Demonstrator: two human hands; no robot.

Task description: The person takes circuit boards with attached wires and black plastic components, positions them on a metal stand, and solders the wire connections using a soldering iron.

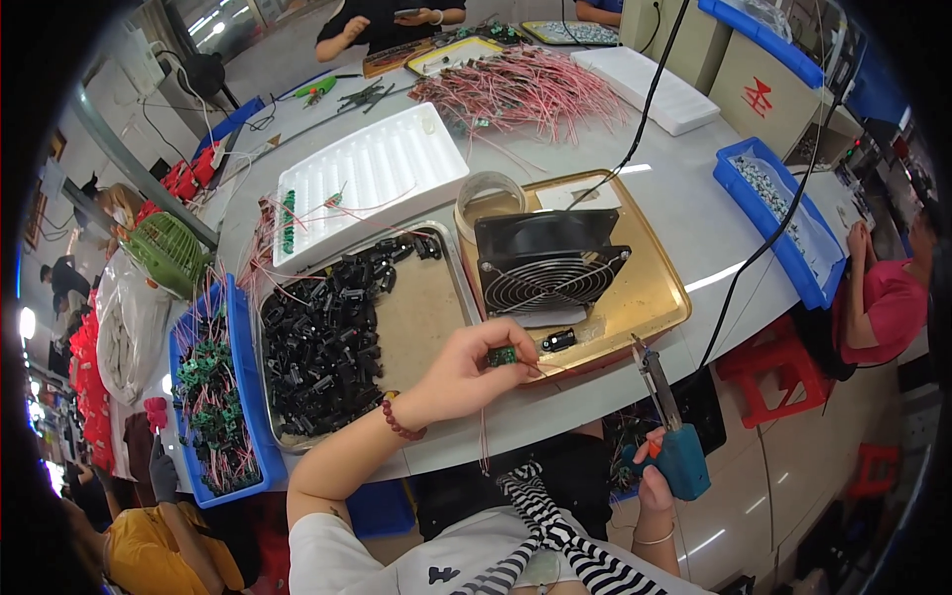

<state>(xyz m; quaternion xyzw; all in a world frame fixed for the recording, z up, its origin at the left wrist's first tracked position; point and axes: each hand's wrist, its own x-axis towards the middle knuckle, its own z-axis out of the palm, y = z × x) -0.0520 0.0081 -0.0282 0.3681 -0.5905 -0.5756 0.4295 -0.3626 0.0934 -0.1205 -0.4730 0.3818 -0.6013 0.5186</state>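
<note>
Beside the gold tray [650, 266], left hand [466, 375] pinches green board [503, 356], right hand [654, 488] wraps soldering gun [684, 462]; likely soldering, tip needs bringing across.

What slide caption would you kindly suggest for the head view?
Left hand holding a small green board near a black fan, right hand gripping a teal soldering gun.

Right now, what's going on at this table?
A person's left hand holds a small green circuit board with thin reddish wires at the front edge of a gold-coloured metal tray. Their right hand grips what looks like a blue-handled, metal-tipped soldering tool, its tip apart from the board. A square black fan with a round wire guard stands in the tray. To its left, small black plastic parts lie heaped in a silver metal tray.
</note>
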